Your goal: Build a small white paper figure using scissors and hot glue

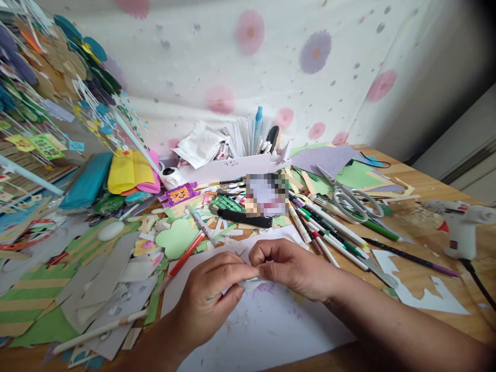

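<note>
My left hand [213, 297] and my right hand [292, 268] meet over a white sheet of paper [248, 330] marked with faint purple and yellow smudges. Their fingertips pinch a small white piece [250, 281], mostly covered by the fingers, so I cannot make out its kind. Both hands are closed, thumbs against forefingers. Just left of my left hand lies a red marker [187, 254], partly on the sheet's edge. Beyond the fingers is a black-handled tool [244, 218] among paper scraps. A green flower-shaped cutout [177, 238] rests near the red marker.
Several markers [329, 232] and scissors [354, 199] lie to the right. A white glue gun [459, 227] stands at the far right, its cord trailing. Cut paper [104, 274] covers the left side. A white box [236, 169] of supplies stands at the back.
</note>
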`<state>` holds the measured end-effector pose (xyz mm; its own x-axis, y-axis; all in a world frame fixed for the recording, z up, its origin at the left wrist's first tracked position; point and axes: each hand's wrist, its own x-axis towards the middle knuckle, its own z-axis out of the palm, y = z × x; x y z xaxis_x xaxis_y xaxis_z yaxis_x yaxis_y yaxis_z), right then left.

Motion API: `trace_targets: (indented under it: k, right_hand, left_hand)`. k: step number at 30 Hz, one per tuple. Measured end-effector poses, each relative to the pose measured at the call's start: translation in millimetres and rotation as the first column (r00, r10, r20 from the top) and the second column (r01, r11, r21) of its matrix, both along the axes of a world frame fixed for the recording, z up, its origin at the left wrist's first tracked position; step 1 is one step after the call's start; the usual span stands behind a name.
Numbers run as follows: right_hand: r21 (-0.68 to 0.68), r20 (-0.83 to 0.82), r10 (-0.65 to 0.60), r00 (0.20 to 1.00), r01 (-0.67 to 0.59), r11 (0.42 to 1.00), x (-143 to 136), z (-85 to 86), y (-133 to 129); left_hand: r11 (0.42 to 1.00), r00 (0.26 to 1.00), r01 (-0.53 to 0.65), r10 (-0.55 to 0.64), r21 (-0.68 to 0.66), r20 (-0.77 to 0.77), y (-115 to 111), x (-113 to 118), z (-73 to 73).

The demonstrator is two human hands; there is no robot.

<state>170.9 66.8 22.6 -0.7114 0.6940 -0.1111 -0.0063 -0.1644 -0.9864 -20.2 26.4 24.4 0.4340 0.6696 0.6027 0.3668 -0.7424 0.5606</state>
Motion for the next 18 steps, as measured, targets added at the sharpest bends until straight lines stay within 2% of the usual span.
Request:
trace_targets:
  k: [8,12,15,16,18]
  right_hand:
    - [-0.017,0.004,0.009,1.000,-0.009,1.000,-1,-1.1,2]
    - [0.034,0.016,-0.004,1.000,0.004,0.999,0,0.6,3]
    - [0.151,0.022,-0.098,0.995,0.093,0.984,1,2.7,2]
    - [0.222,-0.008,-0.158,0.987,0.156,0.963,1,4.1,1]
    - [0.397,-0.122,-0.236,0.964,0.266,0.878,2,7.7,-3]
  left_hand:
    - [0.997,0.998,0.044,-0.040,-0.071,0.051,0,2,0.0]
    - [0.996,0.998,0.035,-0.029,-0.088,0.060,0,2,1.8]
    - [0.995,0.998,0.024,-0.018,-0.099,0.062,0,0,1.3]
    - [0.995,0.998,0.016,-0.010,-0.095,0.070,0,0,1.0]
    - [0.997,0.997,-0.011,0.017,-0.079,0.080,0,0,0.4]
